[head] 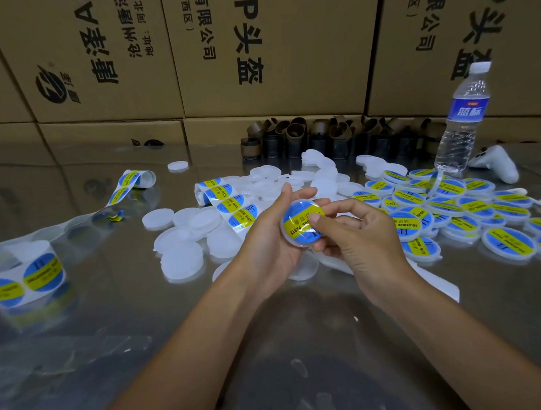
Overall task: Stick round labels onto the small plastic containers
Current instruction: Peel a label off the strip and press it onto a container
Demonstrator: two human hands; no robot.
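My left hand (269, 236) grips a small round white plastic container (300, 225) from the left and below, above the table's middle. A blue and yellow round label covers its top. My right hand (358, 234) holds the container's right side, and its thumb presses on the label. Several unlabelled white containers (183, 257) lie in a heap left of and behind my hands. A pile of labelled containers (459, 206) spreads out at the right. A strip of blue and yellow labels (231, 204) on backing paper lies just behind my left hand.
A label roll (26, 276) stands at the left edge, its spent backing trailing to another label curl (131, 181). A water bottle (462, 123) and a white controller (494, 162) are at the back right. Brown roll cores (306, 136) line the cardboard boxes (253, 47) behind the shiny table (117, 309).
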